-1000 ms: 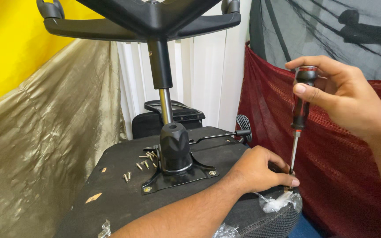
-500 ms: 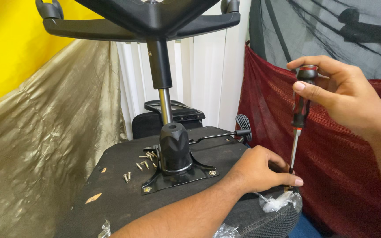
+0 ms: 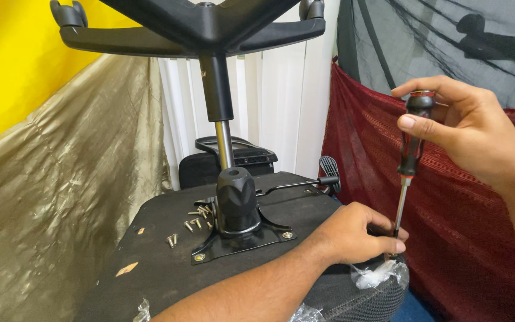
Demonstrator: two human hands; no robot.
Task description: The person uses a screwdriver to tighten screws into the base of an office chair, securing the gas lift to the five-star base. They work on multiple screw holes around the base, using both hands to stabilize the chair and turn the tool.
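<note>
Left hand (image 3: 353, 235): resting on the right edge of the upturned seat (image 3: 150, 268), fingers curled in around the low end of the screwdriver shaft, pinching it right by the tip.
Plastic (image 3: 379, 274): crinkly clear wrap bunched up just under that hand, at the seat's corner.
Screwdriver (image 3: 409, 152): standing pretty much upright, black and red handle on top, thin metal shaft going down into the left hand's fingers. Tip itself is hidden, so can't tell what it sits in.
Right hand (image 3: 472, 128): up high, fingers and thumb closed around the top of the handle.
Plate (image 3: 239, 238): black metal mount plate flat on the seat's underside, screw heads showing at its corners, black knob-like housing in the middle.
Screws (image 3: 195, 217): a handful loose on the seat, just left of the plate.
Lever (image 3: 296, 185): sticks out from the housing toward the right.
Column (image 3: 222, 119): rises straight up from the housing.
Base (image 3: 192, 27): black star legs with casters, at the very top.
</note>
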